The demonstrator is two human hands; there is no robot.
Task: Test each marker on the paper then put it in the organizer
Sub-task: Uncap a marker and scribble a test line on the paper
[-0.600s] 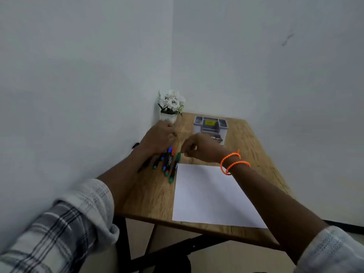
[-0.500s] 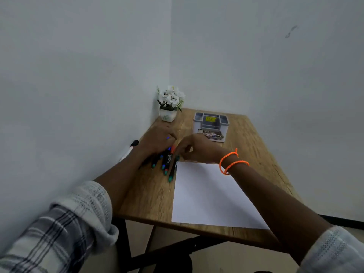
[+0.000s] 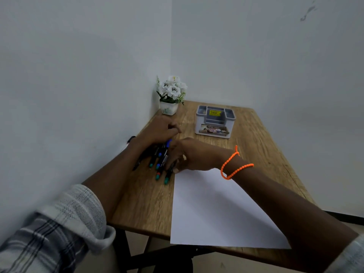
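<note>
Several dark markers [image 3: 158,166] with green, blue and red ends lie side by side on the wooden table [image 3: 145,203], left of a white sheet of paper [image 3: 212,211]. My left hand [image 3: 158,131] rests on their far ends. My right hand [image 3: 192,156], with orange bands at the wrist, reaches across from the right. Its fingertips and thumb pinch the rightmost marker [image 3: 167,179], whose green end sticks out below the hand. The grey organizer [image 3: 215,123] stands at the back of the table, apart from both hands.
A small white pot of white flowers [image 3: 171,95] stands in the back left corner against the wall. Walls close the table on the left and behind. Part of the paper's near edge overhangs the table's front edge.
My right hand has moved left and down from the paper's top edge onto the rightmost marker. My left hand stays on the markers. The view has shifted slightly.
</note>
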